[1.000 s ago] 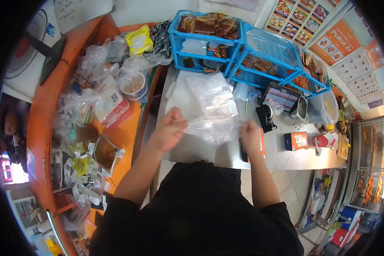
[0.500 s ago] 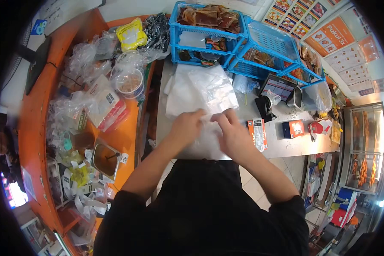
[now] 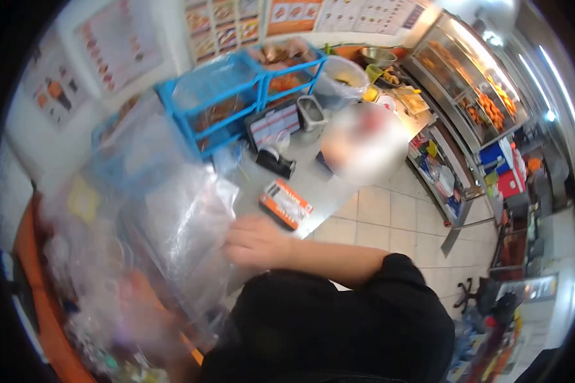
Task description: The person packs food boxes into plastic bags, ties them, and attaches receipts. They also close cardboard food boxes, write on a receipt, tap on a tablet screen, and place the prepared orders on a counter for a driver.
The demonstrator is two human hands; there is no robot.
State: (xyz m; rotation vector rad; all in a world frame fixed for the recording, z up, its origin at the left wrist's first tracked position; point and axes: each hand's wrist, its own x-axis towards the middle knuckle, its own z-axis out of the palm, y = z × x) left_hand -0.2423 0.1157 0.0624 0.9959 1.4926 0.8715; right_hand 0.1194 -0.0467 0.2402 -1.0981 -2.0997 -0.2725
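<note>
A large clear plastic bag (image 3: 188, 220) spreads over the left of the head view, blurred and translucent. My right hand (image 3: 257, 242) is at its right edge, fingers curled together against the plastic. My left hand (image 3: 150, 329) shows only as a smear at the lower left, behind or beside the plastic; its fingers cannot be made out. Right of the bag, on the metal counter (image 3: 319, 214), lies an orange and white box (image 3: 286, 204). A black tape dispenser (image 3: 275, 163) stands behind that box.
Blue baskets (image 3: 214, 102) with packets stand along the wall beside a tablet (image 3: 273, 127) and a metal container (image 3: 312, 112). A round blurred patch (image 3: 364, 143) covers part of the counter's right end. Further right is a lit food cabinet (image 3: 473, 83). Tiled floor (image 3: 390, 214) lies beyond the counter.
The view has swung to the right. My hands, close together before, are now apart, the left one down at the lower left. The clear plastic now spreads wide across the left side.
</note>
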